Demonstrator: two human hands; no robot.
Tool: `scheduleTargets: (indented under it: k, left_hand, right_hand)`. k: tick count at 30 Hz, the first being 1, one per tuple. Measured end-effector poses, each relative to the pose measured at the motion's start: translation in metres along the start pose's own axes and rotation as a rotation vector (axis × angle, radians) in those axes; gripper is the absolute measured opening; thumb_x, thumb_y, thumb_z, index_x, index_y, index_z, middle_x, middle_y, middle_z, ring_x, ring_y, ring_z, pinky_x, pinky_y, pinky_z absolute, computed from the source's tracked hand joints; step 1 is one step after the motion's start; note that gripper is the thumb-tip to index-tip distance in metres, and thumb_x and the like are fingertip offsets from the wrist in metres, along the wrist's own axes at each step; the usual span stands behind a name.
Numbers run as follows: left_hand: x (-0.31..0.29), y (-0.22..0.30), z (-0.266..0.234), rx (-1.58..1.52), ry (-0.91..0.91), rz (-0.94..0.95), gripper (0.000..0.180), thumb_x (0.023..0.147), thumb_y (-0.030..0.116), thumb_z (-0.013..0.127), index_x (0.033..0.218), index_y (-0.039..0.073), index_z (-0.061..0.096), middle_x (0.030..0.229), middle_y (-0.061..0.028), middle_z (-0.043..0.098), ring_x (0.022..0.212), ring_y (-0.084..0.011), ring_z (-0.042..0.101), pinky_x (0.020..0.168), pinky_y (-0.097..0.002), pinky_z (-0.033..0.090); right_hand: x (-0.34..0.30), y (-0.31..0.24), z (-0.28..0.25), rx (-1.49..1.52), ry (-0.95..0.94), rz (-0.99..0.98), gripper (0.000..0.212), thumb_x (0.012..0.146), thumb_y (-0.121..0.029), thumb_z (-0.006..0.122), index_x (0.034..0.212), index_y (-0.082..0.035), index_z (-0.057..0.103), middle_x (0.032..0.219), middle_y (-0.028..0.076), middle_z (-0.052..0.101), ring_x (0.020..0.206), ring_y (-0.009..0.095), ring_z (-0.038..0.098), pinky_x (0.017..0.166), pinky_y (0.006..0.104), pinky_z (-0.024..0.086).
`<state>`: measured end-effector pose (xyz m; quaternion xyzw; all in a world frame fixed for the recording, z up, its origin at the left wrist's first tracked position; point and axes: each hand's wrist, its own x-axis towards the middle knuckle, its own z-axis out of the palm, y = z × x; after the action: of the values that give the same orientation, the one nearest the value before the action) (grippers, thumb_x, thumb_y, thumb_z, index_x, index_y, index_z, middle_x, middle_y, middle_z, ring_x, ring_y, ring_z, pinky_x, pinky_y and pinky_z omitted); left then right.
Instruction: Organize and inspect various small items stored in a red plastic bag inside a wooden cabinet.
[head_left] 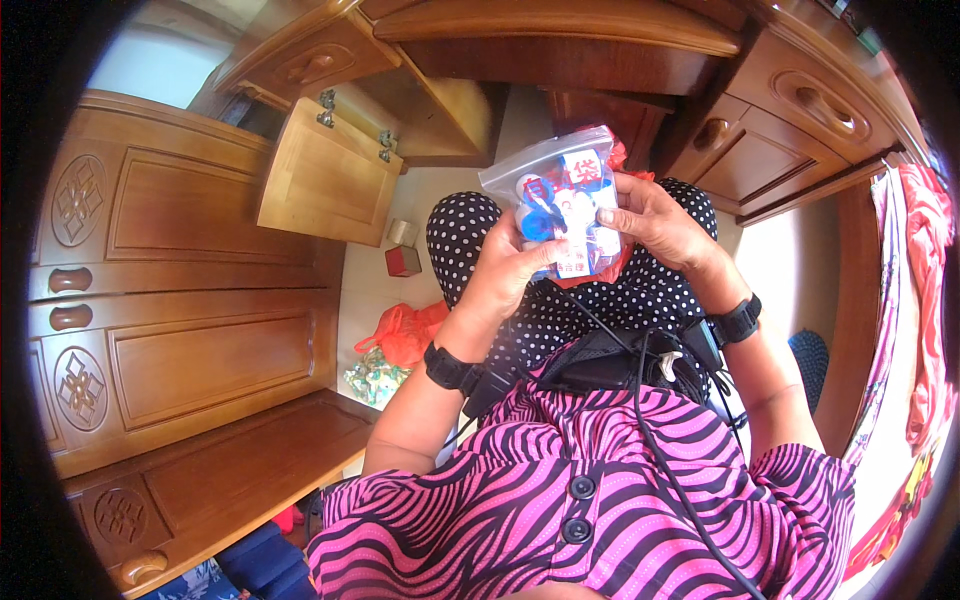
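Between my two hands, above my lap, is a clear zip bag with red print and a white label. Blue and white small items show through its plastic; their exact kind I cannot make out. My left hand grips the lower left side of the bag, thumb lying across its front. On the right side, my right hand pinches it, thumb in front and fingers behind. Red plastic shows behind the bag, partly hidden by it.
A cabinet door hangs open at the far left of my knees. A wooden desk spans the far side. A small red box and a red plastic bag lie on the floor to the left. Wooden wardrobe drawers line the left.
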<state>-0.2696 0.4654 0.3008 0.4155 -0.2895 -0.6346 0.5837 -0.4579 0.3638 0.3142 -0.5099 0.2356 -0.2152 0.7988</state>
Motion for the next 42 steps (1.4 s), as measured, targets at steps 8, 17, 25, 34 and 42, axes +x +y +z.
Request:
scheduleTargets:
  k: [8, 17, 25, 34, 42]
  left_hand:
    - [0.001, 0.007, 0.003, -0.019, 0.015, -0.008, 0.050, 0.078, 0.008, 0.073, 0.121, 0.000, 0.049, 0.108, -0.0052, 0.061, 0.096, -0.0139, 0.060, 0.086, -0.0294, 0.049]
    - [-0.001, 0.006, 0.000, 0.040, 0.043, 0.023, 0.047, 0.077, 0.007, 0.074, 0.117, 0.000, 0.051, 0.105, -0.0051, 0.062, 0.095, -0.0139, 0.060, 0.085, -0.0290, 0.050]
    - [-0.004, 0.006, 0.000, 0.077, 0.030, 0.044, 0.057, 0.071, 0.005, 0.077, 0.120, -0.001, 0.049, 0.109, -0.0061, 0.061, 0.098, -0.0155, 0.060, 0.088, -0.0301, 0.049]
    - [-0.006, 0.004, -0.001, 0.032, -0.001, 0.027, 0.062, 0.069, 0.005, 0.079, 0.122, 0.000, 0.048, 0.112, -0.0065, 0.060, 0.101, -0.0161, 0.059, 0.089, -0.0312, 0.048]
    - [-0.005, 0.008, 0.001, -0.050, 0.015, -0.024, 0.058, 0.076, 0.010, 0.075, 0.125, 0.000, 0.046, 0.113, -0.0072, 0.060, 0.101, -0.0169, 0.059, 0.089, -0.0324, 0.048]
  right_hand:
    - [-0.002, -0.003, 0.003, -0.017, 0.012, -0.006, 0.041, 0.091, -0.016, 0.060, 0.125, 0.004, 0.049, 0.112, 0.007, 0.061, 0.100, 0.013, 0.058, 0.088, 0.0273, 0.047]
    - [-0.001, 0.013, -0.007, -0.054, 0.042, 0.033, 0.037, 0.090, -0.018, 0.061, 0.121, 0.001, 0.052, 0.089, 0.000, 0.063, 0.072, 0.006, 0.057, 0.062, 0.0203, 0.047]
    - [-0.003, 0.007, 0.001, -0.039, 0.037, 0.028, 0.037, 0.089, -0.016, 0.062, 0.120, 0.001, 0.053, 0.094, 0.001, 0.063, 0.077, 0.006, 0.057, 0.065, 0.0203, 0.047]
    - [-0.008, -0.006, 0.007, -0.012, -0.013, 0.112, 0.040, 0.087, -0.015, 0.065, 0.120, 0.003, 0.051, 0.103, 0.006, 0.064, 0.087, 0.011, 0.060, 0.075, 0.0241, 0.049]
    - [-0.007, -0.002, 0.010, -0.001, 0.002, 0.084, 0.042, 0.086, -0.014, 0.066, 0.121, 0.003, 0.050, 0.101, 0.006, 0.064, 0.084, 0.010, 0.060, 0.071, 0.0230, 0.050]
